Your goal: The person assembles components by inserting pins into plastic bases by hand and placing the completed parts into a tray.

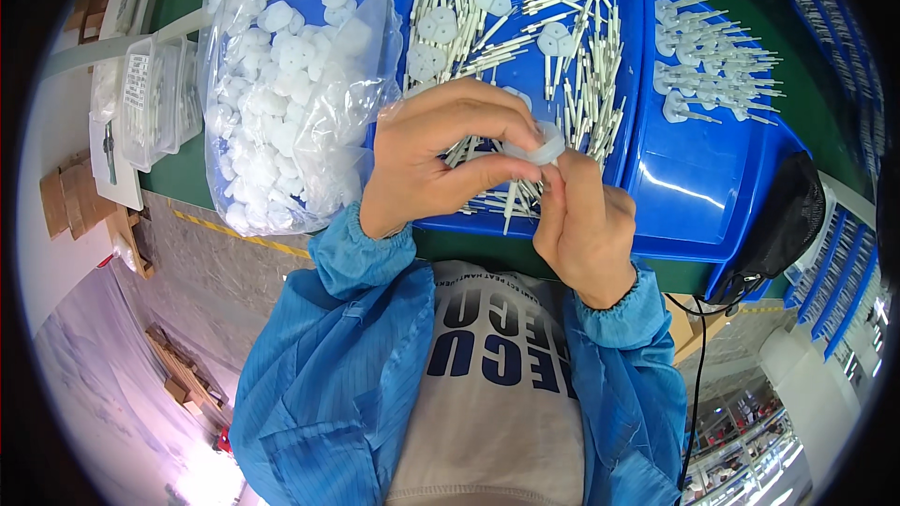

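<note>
Above the middle blue tray (pixel 636 56), my left hand (pixel 436 150) pinches a translucent white plastic disc (pixel 551 146) between thumb and fingers, tilted nearly edge-on. My right hand (pixel 591 225) is closed, its thumb and forefinger pressed together at the disc's lower right edge. Whatever those right fingertips grip is hidden. Below my hands, the tray holds many thin white rods (pixel 600 56) with metal-looking ends, and several similar white discs (pixel 556 38) lie on them. Another disc (pixel 516 98) shows just beyond my left fingers.
To the left lies a clear plastic bag (pixel 375 84) full of white discs. The right-hand blue tray (pixel 684 201) holds rows of discs with rods attached (pixel 717 61). A black pouch (pixel 783 215) with a cable sits beside it. Clear plastic boxes (pixel 155 98) stand far left.
</note>
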`<control>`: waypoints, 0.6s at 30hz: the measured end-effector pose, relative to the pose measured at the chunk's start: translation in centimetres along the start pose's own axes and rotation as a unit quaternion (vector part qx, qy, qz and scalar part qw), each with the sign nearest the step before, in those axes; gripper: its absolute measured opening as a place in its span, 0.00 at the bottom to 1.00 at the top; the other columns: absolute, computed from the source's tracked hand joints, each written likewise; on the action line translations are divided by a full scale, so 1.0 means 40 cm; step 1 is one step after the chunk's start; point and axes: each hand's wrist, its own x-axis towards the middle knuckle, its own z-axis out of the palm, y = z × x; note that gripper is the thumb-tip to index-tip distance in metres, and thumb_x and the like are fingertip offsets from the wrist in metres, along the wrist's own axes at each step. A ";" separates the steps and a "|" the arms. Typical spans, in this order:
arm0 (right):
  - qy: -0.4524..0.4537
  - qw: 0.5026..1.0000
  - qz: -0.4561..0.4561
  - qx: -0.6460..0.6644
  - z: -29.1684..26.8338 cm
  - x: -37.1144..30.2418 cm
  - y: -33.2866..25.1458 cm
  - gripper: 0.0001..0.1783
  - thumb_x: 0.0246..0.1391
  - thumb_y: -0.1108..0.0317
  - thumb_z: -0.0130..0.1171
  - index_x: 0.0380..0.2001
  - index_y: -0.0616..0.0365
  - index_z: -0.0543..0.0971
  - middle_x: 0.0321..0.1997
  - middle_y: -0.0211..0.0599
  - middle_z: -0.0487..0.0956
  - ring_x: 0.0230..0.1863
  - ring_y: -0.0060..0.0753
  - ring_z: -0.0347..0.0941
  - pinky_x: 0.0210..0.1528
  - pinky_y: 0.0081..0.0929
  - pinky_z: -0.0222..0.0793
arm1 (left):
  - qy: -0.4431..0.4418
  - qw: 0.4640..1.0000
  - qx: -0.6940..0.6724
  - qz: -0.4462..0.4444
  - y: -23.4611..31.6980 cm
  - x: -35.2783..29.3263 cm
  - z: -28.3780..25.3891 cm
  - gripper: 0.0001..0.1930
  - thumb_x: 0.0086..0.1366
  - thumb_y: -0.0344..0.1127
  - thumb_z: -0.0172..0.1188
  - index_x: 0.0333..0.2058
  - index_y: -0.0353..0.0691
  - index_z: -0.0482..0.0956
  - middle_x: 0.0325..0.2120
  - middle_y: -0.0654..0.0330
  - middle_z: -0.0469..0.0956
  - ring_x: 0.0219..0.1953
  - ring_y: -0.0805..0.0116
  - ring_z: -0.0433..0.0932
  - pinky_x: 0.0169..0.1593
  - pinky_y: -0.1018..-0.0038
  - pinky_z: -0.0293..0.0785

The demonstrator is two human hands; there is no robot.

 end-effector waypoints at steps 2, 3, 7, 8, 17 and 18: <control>0.027 0.999 -0.020 0.021 0.020 -0.009 0.021 0.11 0.56 0.79 0.60 0.42 0.63 0.75 0.21 0.40 0.77 0.17 0.42 0.75 0.18 0.33 0.67 | 0.001 1.000 -0.009 0.026 0.001 0.004 0.010 0.14 0.47 0.30 0.77 0.33 0.36 0.85 0.32 0.55 0.84 0.38 0.62 0.85 0.39 0.73 0.81; 0.054 0.997 -0.041 0.043 0.026 -0.010 0.029 0.13 0.54 0.78 0.64 0.43 0.62 0.74 0.19 0.38 0.75 0.15 0.41 0.73 0.17 0.34 0.65 | 0.003 0.998 -0.017 0.053 0.003 0.003 0.012 0.14 0.47 0.30 0.77 0.34 0.36 0.85 0.32 0.55 0.84 0.39 0.62 0.85 0.40 0.73 0.81; -0.002 0.997 -0.024 0.072 0.010 0.005 0.063 0.14 0.51 0.78 0.65 0.42 0.61 0.76 0.26 0.41 0.76 0.23 0.43 0.74 0.24 0.36 0.68 | 0.026 0.998 -0.004 0.052 -0.003 0.000 0.010 0.16 0.47 0.30 0.77 0.36 0.37 0.85 0.37 0.54 0.83 0.39 0.62 0.85 0.41 0.73 0.82; 0.001 0.997 -0.044 0.061 0.009 0.015 0.071 0.14 0.49 0.78 0.65 0.41 0.61 0.77 0.30 0.42 0.76 0.28 0.45 0.73 0.29 0.37 0.69 | 0.010 0.997 0.032 0.072 -0.007 0.010 0.007 0.16 0.47 0.29 0.77 0.37 0.38 0.85 0.41 0.53 0.82 0.39 0.62 0.85 0.41 0.72 0.82; -0.064 0.990 0.040 0.119 -0.024 0.024 0.066 0.08 0.54 0.73 0.62 0.38 0.62 0.80 0.29 0.39 0.74 0.27 0.41 0.69 0.31 0.31 0.65 | -0.019 0.991 0.100 0.089 -0.032 -0.012 0.012 0.12 0.48 0.26 0.75 0.33 0.37 0.85 0.47 0.52 0.79 0.43 0.58 0.85 0.44 0.71 0.84; -0.050 0.986 0.092 0.133 -0.013 0.024 0.054 0.07 0.56 0.73 0.61 0.38 0.63 0.81 0.27 0.40 0.75 0.25 0.37 0.70 0.28 0.28 0.64 | -0.030 0.989 0.113 0.094 -0.031 -0.017 0.016 0.10 0.48 0.24 0.75 0.31 0.35 0.86 0.47 0.49 0.77 0.46 0.54 0.85 0.47 0.68 0.83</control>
